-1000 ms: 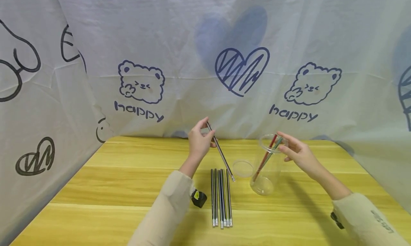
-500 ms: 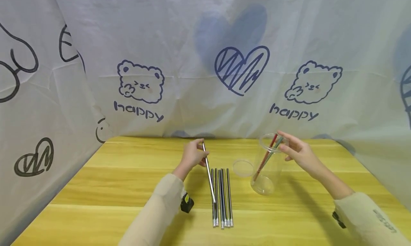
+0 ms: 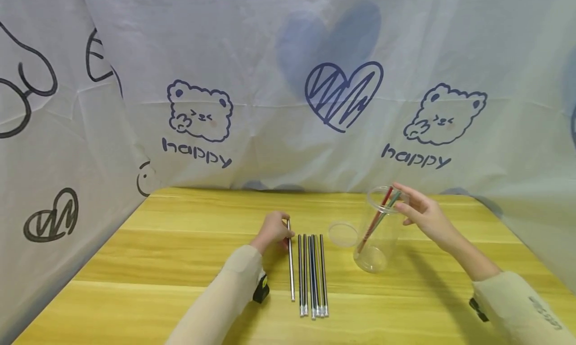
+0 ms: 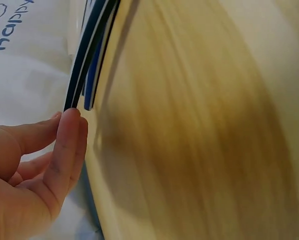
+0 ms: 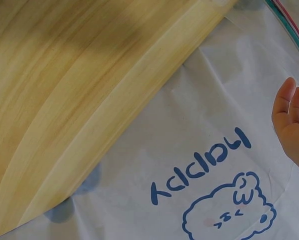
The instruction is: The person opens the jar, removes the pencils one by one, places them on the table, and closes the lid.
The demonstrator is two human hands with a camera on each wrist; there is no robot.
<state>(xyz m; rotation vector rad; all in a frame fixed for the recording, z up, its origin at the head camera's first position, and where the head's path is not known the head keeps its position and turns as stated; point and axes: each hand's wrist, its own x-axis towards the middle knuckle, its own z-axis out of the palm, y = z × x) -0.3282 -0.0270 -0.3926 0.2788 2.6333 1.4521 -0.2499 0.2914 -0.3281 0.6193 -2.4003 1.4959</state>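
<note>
My left hand (image 3: 273, 230) pinches the far end of a dark, pale-striped pencil (image 3: 290, 265), close over the table and left of the row. In the left wrist view, thumb and fingertips meet on this pencil (image 4: 82, 70). Beside it several dark striped pencils (image 3: 313, 275) lie side by side, silver ends toward me. To the right stands a tall clear plastic jar (image 3: 370, 264), with a red pencil (image 3: 380, 210) and a green pencil (image 3: 390, 204) leaning inside. My right hand (image 3: 425, 217) holds the jar at its rim, thumb in front and fingers behind.
A round clear lid (image 3: 343, 234) lies on the wooden table (image 3: 180, 265) left of the jar. Behind the table hangs a white cloth (image 3: 270, 150) printed with bears and hearts.
My left hand has moved left and down with its pencil, from over the row's right side to just left of the row. The right hand has stayed at the jar.
</note>
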